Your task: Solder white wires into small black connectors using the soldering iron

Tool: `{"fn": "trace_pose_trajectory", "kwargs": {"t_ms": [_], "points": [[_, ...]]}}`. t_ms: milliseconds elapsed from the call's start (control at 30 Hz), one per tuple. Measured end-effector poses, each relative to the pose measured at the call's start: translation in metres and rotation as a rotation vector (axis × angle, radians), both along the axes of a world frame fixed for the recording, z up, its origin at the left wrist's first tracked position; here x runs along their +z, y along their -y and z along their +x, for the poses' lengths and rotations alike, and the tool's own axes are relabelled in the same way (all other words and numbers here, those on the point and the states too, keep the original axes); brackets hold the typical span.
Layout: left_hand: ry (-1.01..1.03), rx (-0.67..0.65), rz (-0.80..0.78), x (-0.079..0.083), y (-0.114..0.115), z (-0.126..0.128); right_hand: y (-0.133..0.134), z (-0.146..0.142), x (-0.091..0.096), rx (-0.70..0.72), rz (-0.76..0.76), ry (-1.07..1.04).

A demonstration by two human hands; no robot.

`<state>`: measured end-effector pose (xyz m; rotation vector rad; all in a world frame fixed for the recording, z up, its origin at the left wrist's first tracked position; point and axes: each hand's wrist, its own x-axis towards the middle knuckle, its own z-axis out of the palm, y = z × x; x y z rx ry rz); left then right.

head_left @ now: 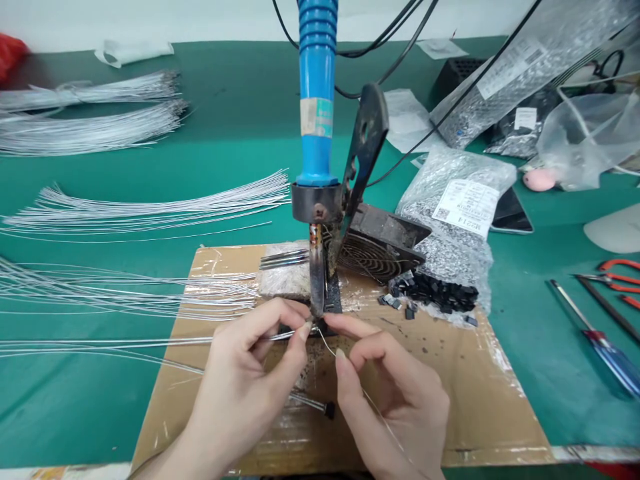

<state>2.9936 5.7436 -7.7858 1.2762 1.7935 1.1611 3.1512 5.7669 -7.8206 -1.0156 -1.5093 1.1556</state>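
My left hand (255,370) pinches a thin white wire (150,342) that runs in from the left, its end held at the tip of a soldering iron (317,280). The iron has a blue handle (317,100) and stands upright, clamped in a dark metal stand (365,153). My right hand (395,387) pinches a fine strand of solder wire (327,347) and holds its end up at the same tip. Both hands rest over a taped cardboard sheet (475,400).
Bundles of white wires (150,207) fan across the green table (100,413) at left. Small black parts (435,293) lie by plastic bags (460,200) at right. A blue-handled screwdriver (600,347) and red-handled pliers (620,280) lie far right. A dark fan (380,250) sits behind the iron.
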Motion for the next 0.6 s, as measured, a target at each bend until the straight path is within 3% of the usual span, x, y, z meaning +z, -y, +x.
{"fn": "trace_pose_trajectory", "kwargs": {"t_ms": [600], "points": [[-0.001, -0.014, -0.006, 0.0008, 0.0015, 0.0, -0.0014, -0.0007, 0.0056, -0.021, 0.004, 0.044]]}}
